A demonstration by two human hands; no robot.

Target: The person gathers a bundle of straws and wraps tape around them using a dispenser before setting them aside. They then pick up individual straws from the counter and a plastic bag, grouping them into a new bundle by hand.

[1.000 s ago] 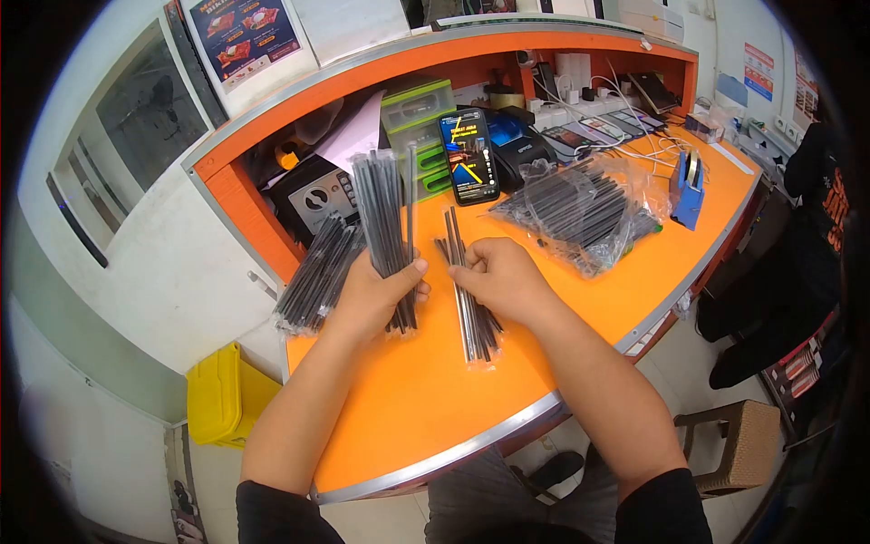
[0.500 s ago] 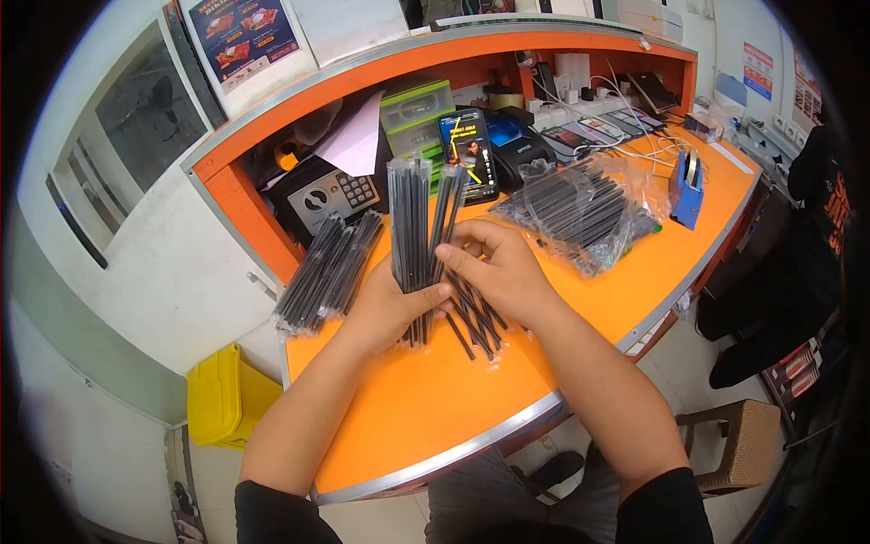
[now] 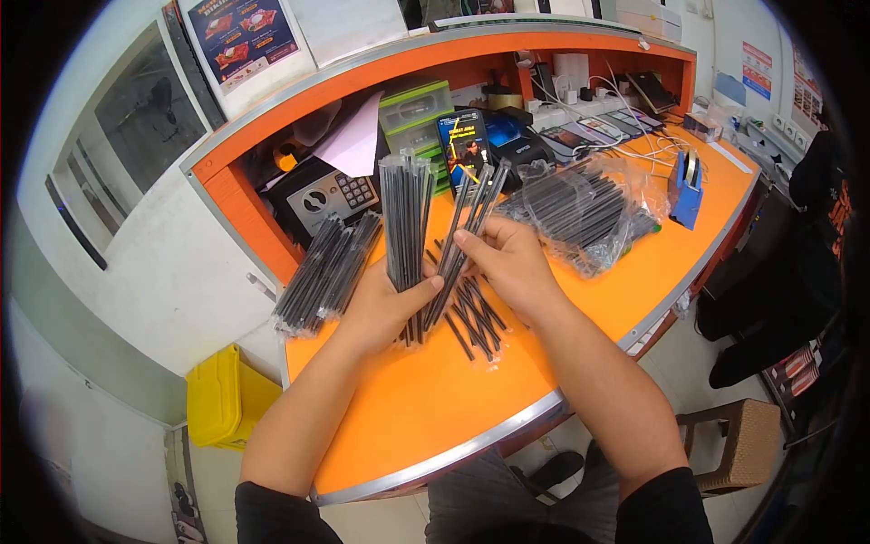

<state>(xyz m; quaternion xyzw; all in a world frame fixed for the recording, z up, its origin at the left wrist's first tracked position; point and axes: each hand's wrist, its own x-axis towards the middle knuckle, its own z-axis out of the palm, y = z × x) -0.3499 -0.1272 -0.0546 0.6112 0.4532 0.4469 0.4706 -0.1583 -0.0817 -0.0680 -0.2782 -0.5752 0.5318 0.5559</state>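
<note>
My left hand is closed round an upright bundle of black straws in clear wrappers. Between the thumb and fingers of my right hand are a few more wrapped straws, tilted to the right, their lower ends close to my left thumb. Loose black straws lie crossed on the orange table beneath my hands. Left of my left hand, a pile of wrapped straws rests near the table edge. A clear plastic bag full of black straws lies beyond my right hand.
A lit phone leans upright behind the bundle. Behind it are a safe, green drawers and a black device. A blue tape dispenser and cables stand right. A yellow bin is on the floor.
My right hand has moved slightly right and up, drawing a few straws away from the bundle and tilting them. The left-hand bundle has shifted slightly left.
</note>
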